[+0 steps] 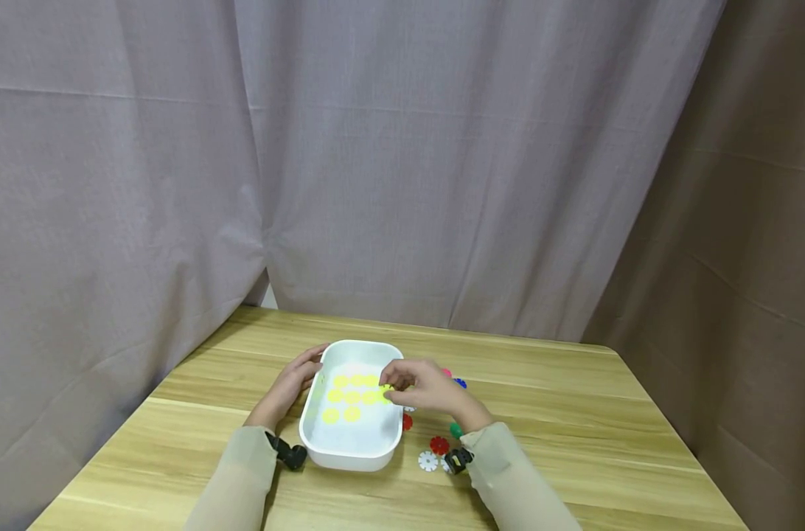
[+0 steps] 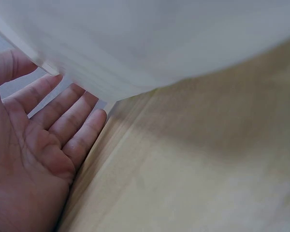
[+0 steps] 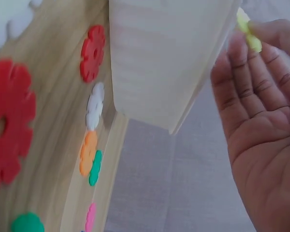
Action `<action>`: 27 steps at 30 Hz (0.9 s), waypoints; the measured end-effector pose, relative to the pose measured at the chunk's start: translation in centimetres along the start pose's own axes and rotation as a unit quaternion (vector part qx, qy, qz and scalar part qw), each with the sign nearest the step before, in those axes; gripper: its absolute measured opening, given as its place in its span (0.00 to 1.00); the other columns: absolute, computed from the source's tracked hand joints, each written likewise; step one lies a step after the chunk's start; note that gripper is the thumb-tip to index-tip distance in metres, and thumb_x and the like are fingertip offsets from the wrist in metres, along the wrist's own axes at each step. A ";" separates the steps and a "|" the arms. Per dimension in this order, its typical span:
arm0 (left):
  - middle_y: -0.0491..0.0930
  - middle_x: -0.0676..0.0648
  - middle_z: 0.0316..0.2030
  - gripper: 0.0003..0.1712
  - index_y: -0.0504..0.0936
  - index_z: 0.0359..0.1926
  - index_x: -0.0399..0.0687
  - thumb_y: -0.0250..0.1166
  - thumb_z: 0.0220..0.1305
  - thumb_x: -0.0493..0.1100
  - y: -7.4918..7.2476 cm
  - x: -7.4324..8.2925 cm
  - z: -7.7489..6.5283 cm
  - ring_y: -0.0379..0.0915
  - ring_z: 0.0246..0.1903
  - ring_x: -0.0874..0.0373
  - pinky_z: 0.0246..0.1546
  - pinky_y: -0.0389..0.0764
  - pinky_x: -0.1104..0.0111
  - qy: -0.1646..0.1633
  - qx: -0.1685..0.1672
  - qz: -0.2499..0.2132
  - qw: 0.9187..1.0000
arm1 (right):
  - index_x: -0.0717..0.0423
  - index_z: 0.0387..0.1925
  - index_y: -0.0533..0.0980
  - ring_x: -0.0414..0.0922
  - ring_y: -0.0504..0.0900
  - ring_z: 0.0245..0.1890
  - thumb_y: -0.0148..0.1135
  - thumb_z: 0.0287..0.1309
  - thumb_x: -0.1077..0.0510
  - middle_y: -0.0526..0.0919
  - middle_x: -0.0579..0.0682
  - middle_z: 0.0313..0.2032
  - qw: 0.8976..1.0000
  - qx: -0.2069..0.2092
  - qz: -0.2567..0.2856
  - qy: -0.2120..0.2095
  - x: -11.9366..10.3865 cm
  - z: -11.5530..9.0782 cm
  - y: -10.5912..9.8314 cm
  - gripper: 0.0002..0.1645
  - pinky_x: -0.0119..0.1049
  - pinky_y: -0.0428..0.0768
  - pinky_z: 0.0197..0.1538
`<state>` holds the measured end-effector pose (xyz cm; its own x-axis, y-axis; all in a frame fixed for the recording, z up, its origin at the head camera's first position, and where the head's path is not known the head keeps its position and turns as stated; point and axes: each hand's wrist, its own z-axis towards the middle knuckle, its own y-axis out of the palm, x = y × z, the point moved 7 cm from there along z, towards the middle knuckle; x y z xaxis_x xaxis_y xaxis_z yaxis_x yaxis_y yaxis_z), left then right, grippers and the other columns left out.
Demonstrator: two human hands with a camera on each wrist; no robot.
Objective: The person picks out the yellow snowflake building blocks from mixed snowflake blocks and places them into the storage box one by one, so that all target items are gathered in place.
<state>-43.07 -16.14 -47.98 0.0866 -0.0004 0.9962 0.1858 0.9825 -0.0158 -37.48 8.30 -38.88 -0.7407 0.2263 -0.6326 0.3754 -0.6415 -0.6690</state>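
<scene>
A white plastic tray (image 1: 352,462) stands on the table, with several yellow notched discs (image 1: 352,414) lying flat in rows on its bottom. My left hand (image 1: 288,389) rests at the tray's left side; in the left wrist view its thumb reaches the rim and the fingers (image 2: 82,135) extend loosely along the outer wall. Over the tray's right rim, my right hand (image 1: 422,386) pinches one yellow notched disc (image 3: 249,31) between thumb and fingertips. The right wrist view shows that disc held on edge above the rim.
Right of the tray, loose notched discs lie on the wooden table (image 1: 562,413): red (image 1: 439,445), white (image 1: 427,461), green (image 1: 456,430), blue (image 1: 461,383), and orange (image 3: 88,153). Some are partly hidden under the right arm. A grey curtain (image 1: 402,184) hangs behind the table.
</scene>
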 end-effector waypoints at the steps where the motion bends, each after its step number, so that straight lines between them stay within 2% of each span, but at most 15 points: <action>1: 0.70 0.45 0.69 0.28 0.69 0.73 0.55 0.53 0.73 0.45 0.0 0.0 0.0 0.68 0.66 0.49 0.64 0.70 0.62 0.001 0.000 -0.001 1.000 | 0.54 0.42 0.81 0.40 0.84 0.34 0.69 0.60 0.63 0.87 0.46 0.35 1.000 -0.004 -0.005 0.008 0.2 0.2 0.2 0.08 0.36 0.85 0.41; 5: 0.69 0.44 0.69 0.28 0.69 0.73 0.55 0.53 0.73 0.45 0.0 0.2 -0.2 0.67 0.66 0.48 0.64 0.69 0.62 0.003 0.000 0.000 1.000 | 0.55 0.43 0.81 0.37 0.82 0.34 0.68 0.61 0.62 0.85 0.42 0.33 0.999 -0.020 -0.033 0.029 0.7 0.8 1.1 0.08 0.34 0.84 0.40; 10: 0.69 0.42 0.69 0.29 0.68 0.73 0.51 0.53 0.73 0.44 0.1 0.3 -0.1 0.69 0.65 0.47 0.60 0.73 0.68 0.012 0.000 0.001 1.000 | 0.58 0.44 0.81 0.36 0.81 0.36 0.66 0.63 0.61 0.84 0.39 0.33 0.995 -0.037 -0.070 0.059 1.2 1.5 1.8 0.08 0.32 0.82 0.43; 17: 0.71 0.40 0.67 0.28 0.69 0.73 0.51 0.53 0.73 0.43 -0.1 0.1 0.1 0.71 0.62 0.46 0.57 0.75 0.68 0.009 0.007 -0.004 1.000 | 0.55 0.42 0.83 0.33 0.80 0.39 0.65 0.65 0.60 0.85 0.38 0.35 0.986 -0.090 -0.112 0.086 1.9 2.3 2.7 0.06 0.33 0.81 0.49; 22: 0.69 0.40 0.68 0.29 0.68 0.73 0.51 0.53 0.74 0.44 0.1 0.2 0.0 0.71 0.63 0.44 0.58 0.75 0.65 0.010 -0.001 -0.003 1.000 | 0.52 0.37 0.84 0.34 0.77 0.35 0.66 0.62 0.64 0.83 0.39 0.31 0.975 -0.138 -0.142 0.100 2.1 3.0 3.4 0.05 0.29 0.79 0.42; 27: 0.68 0.39 0.69 0.29 0.67 0.74 0.49 0.54 0.74 0.44 0.1 0.1 0.2 0.69 0.64 0.44 0.60 0.74 0.64 0.012 -0.002 -0.002 1.000 | 0.52 0.32 0.84 0.34 0.72 0.27 0.68 0.59 0.68 0.80 0.41 0.26 0.961 -0.186 -0.155 0.136 2.4 3.6 4.0 0.07 0.27 0.76 0.32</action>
<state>-43.22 -16.04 -47.82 0.1086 -0.0080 0.9940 0.1905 0.9816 -0.0129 -39.79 3.65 -41.71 -0.6948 0.5798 -0.4256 0.3712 -0.2178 -0.9027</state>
